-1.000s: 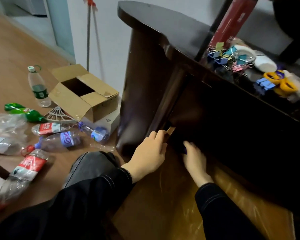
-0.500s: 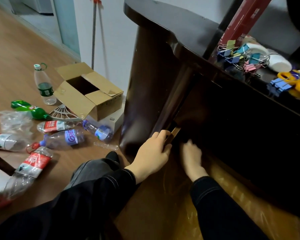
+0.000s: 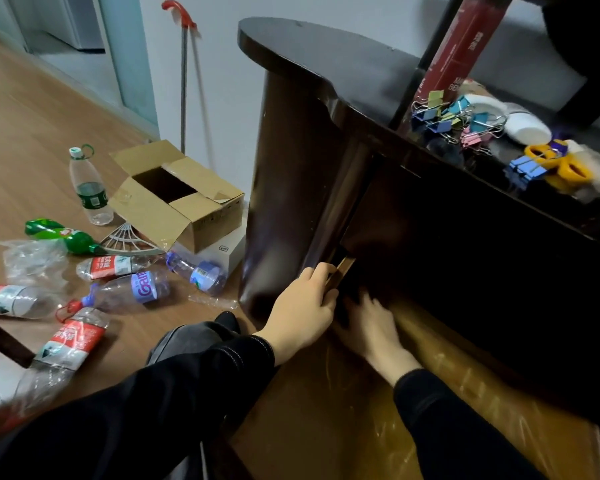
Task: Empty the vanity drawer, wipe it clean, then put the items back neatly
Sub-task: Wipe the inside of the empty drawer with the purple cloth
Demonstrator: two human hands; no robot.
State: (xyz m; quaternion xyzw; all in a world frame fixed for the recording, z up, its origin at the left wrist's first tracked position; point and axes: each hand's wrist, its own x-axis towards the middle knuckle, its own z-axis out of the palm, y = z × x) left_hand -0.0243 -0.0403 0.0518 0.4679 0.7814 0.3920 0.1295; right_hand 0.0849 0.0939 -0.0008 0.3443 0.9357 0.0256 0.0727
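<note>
Wooden drawer (image 3: pixel 326 410), two hands: left hand (image 3: pixel 302 306) gripping, right hand (image 3: pixel 369 325) inside.

Fingertips of the right hand (image 3: pixel 369 327) vanish in deep shadow; its grip is unclear.

The purple label (image 3: pixel 147 289) on a fallen bottle (image 3: pixel 116 295) reads "Gan"

Wood floor (image 3: pixel 32 133), grey wall (image 3: pixel 229 81) — dim light
</note>
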